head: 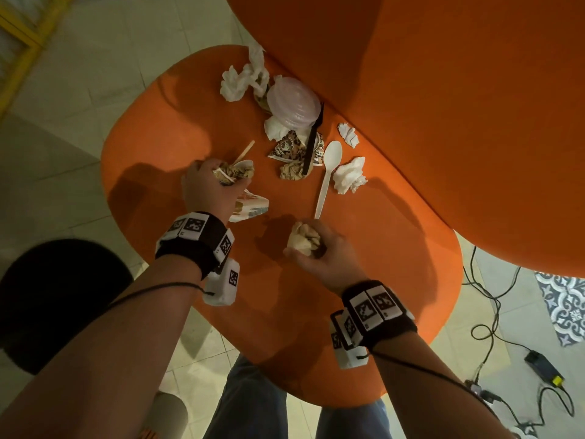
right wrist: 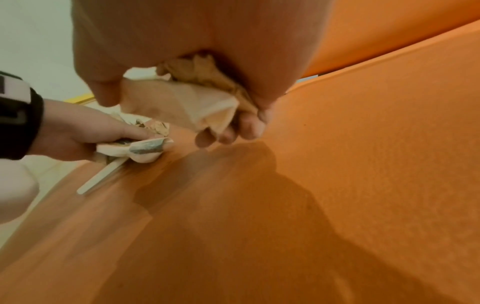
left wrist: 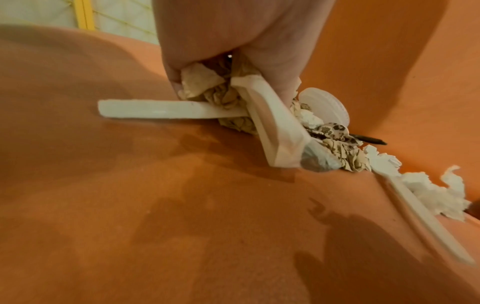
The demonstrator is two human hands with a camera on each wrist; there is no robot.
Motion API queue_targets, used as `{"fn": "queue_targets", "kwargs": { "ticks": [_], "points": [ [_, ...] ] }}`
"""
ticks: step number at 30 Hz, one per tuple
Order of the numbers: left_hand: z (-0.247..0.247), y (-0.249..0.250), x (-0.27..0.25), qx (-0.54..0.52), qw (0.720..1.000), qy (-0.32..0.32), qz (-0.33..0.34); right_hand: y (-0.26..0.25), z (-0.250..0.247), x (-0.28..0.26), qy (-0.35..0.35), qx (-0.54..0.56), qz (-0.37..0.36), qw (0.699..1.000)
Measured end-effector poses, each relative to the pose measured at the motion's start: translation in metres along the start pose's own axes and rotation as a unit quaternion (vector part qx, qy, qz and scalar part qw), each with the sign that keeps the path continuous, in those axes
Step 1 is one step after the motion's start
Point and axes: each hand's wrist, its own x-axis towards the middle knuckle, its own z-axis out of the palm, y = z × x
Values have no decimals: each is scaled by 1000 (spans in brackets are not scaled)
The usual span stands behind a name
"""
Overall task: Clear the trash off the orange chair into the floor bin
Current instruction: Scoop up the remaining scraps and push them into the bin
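Observation:
The orange chair seat (head: 196, 128) is littered with trash. My left hand (head: 218, 179) grips a crushed patterned paper cup (head: 235, 172) with a wooden stick (head: 243, 153) poking out of it, low over the seat's left part. The left wrist view shows the same wad (left wrist: 272, 131) and stick (left wrist: 166, 110) in my curled fingers (left wrist: 283, 82). My right hand (head: 316, 248) holds a crumpled paper ball (head: 300, 240) near the seat's middle; its fingers (right wrist: 249, 127) wrap the paper (right wrist: 187, 102). A dark round bin (head: 57, 296) stands on the floor at the left.
On the seat lie a white spoon (head: 327, 172), a black fork (head: 311, 144), a clear lid (head: 292, 104), white tissues (head: 243, 77), patterned cup scraps (head: 294, 148) and a wrapper (head: 251, 207) beside my left hand. Cables (head: 493, 296) trail on the floor at the right.

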Motion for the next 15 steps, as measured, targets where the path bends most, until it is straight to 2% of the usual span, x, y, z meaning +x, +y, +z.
{"fn": "queue_targets", "kwargs": {
  "ticks": [4, 7, 9, 10, 12, 15],
  "points": [
    [0, 0, 0, 0, 1000, -1, -8, -8, -11, 20, 174, -29, -7, 984],
    [0, 0, 1, 3, 1000, -4, -10, -13, -25, 53, 295, -34, 18, 955],
    [-1, 0, 1, 10, 1000, -10, -6, -14, -27, 76, 354, -83, 27, 931],
    [-2, -1, 2, 13, 1000, -13, -2, -14, -28, 85, 354, -118, 46, 927],
    [-1, -1, 2, 15, 1000, -16, 5, -14, -27, 97, 288, -173, 108, 936],
    [-1, -2, 2, 16, 1000, -16, 8, -10, -31, 103, 240, -202, 128, 941]
  ]
}}
